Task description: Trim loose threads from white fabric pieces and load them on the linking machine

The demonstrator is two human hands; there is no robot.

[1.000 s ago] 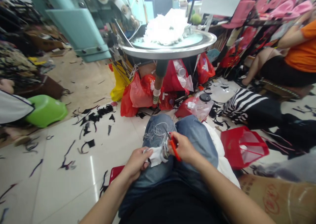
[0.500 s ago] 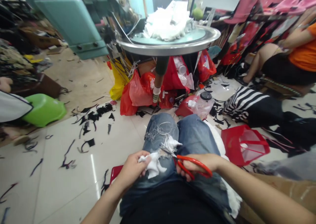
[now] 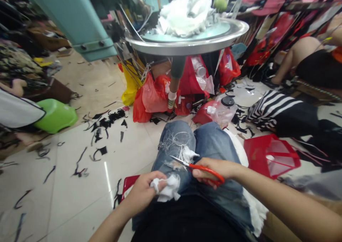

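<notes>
My left hand (image 3: 146, 192) pinches a crumpled white cloth piece (image 3: 170, 188) over my lap. Red-handled scissors (image 3: 210, 173) are gripped in my right hand (image 3: 213, 169), their blades pointing left above my knee. The blade tips look slightly apart and do not touch the held cloth. Another small white scrap (image 3: 188, 154) lies on the jeans (image 3: 217, 142) just behind the blades, beside a tangle of loose threads (image 3: 178, 139).
Ahead stands a round metal-rimmed table (image 3: 187, 50) heaped with white pieces (image 3: 184, 16). Beneath it are red bags (image 3: 153, 96). Black scraps (image 3: 107, 121) litter the floor. A green stool (image 3: 56, 115) is at left; a seated person's leg (image 3: 301, 57) shows at right.
The scissors have tilted and their blades shifted slightly left and up. The white cloth in my left hand has moved a little right and is more bunched. The whole view has shifted slightly.
</notes>
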